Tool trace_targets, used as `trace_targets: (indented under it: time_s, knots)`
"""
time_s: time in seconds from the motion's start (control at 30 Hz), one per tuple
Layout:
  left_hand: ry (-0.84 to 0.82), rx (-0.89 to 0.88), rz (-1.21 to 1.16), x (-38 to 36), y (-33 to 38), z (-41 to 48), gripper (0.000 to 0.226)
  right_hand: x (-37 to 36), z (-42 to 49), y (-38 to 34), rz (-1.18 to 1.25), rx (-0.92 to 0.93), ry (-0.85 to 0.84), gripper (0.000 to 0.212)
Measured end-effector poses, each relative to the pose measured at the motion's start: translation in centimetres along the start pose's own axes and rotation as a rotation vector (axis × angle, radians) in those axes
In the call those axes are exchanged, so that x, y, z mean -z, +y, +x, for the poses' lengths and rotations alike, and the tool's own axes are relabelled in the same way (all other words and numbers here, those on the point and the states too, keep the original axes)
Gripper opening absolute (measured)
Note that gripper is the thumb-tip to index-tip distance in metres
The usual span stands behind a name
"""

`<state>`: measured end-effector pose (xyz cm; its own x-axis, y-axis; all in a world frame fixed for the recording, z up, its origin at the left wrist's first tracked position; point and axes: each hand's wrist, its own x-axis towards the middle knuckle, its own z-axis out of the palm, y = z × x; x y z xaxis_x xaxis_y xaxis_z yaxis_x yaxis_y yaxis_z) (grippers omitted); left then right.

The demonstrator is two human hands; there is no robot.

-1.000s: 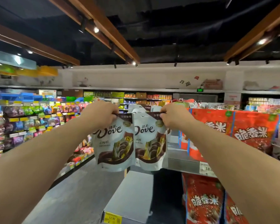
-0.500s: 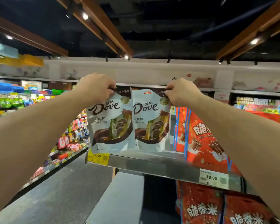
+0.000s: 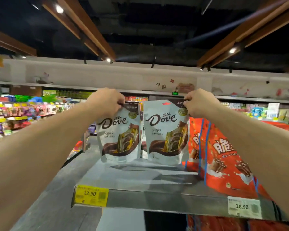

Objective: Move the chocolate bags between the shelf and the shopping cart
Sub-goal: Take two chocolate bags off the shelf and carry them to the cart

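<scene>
Over the shelf — each hand pinching an upright Dove bag: left hand, right hand.

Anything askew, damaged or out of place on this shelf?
Nothing stands out. The left hand pinches the left bag, the right hand the right bag, both upright over the shelf; red bags alongside look intact.

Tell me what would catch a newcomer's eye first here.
At centre, the left hand pinches the top corner of the left Dove bag, the right hand that of the right Dove bag beside it. Below them runs the grey shelf with a yellow 12.90 price tag on its front edge; orange-red snack bags stand to the right.
</scene>
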<state>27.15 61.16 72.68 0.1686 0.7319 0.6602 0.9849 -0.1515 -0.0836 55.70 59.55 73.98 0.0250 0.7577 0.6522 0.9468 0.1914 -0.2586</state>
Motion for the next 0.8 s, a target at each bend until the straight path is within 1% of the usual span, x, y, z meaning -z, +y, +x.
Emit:
trace_targets:
  time_s: [0.23,0.37,0.47,0.63,0.8]
  knots:
    - [-0.056,-0.033,-0.089,-3.2,-0.4,2.1,0.011,-2.0,1.2,0.0,-0.033,-0.069,-0.006,0.026]
    - [-0.059,-0.044,-0.097,-4.6,-0.3,2.8,0.013,-2.8,1.2,-0.5,-0.138,-0.047,-0.025,0.020]
    - [-0.077,-0.046,-0.125,-5.3,-0.6,3.4,0.012,-3.6,1.4,-1.0,-0.173,-0.050,-0.050,0.018]
    - [-0.103,-0.055,-0.131,-6.0,-1.1,4.2,0.005,-5.1,2.4,-1.2,-0.182,-0.102,-0.062,0.018]
    - [-0.135,-0.043,-0.177,-7.0,-2.2,5.1,0.007,-6.6,3.4,-0.8,-0.176,-0.148,-0.047,0.018]
